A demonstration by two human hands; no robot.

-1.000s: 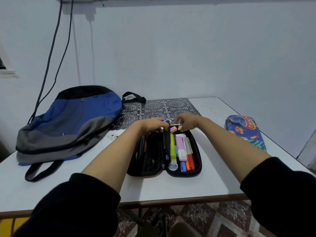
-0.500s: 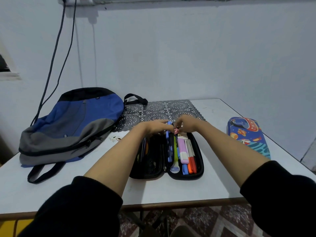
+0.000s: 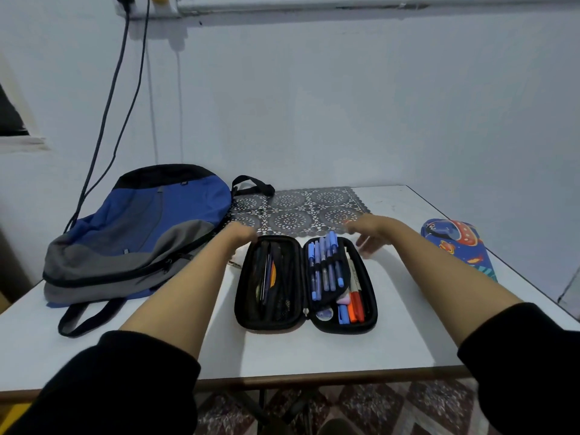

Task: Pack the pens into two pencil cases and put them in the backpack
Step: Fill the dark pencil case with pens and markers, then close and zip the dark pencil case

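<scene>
- Black sleeves (image 3: 125, 387) are pushed back from both bare forearms, which reach forward over the white table (image 3: 314, 350).
- The black pencil case (image 3: 270, 327) lies open and flat between the forearms, near the table's front edge.
- Its left half holds dark pens (image 3: 277, 277); on the right, blue pens (image 3: 324, 265) sit in loops on a flap, over an orange marker (image 3: 356, 304) and other markers.
- The left hand (image 3: 243, 232) is at the case's far left corner; it is blurred, and I cannot tell how its fingers lie.
- The right hand (image 3: 367, 230) hovers at the far right corner, fingers (image 3: 364, 246) apart and loose, holding nothing.
- A blue and grey backpack (image 3: 141, 227) lies flat to the left, its zip closed.
- A patterned pencil case (image 3: 461, 246), closed, lies well apart on the right near the table edge.
- A lace placemat (image 3: 301, 208) lies just beyond the hands.
- Dark cables (image 3: 106, 114) hang down the wall behind the backpack.
</scene>
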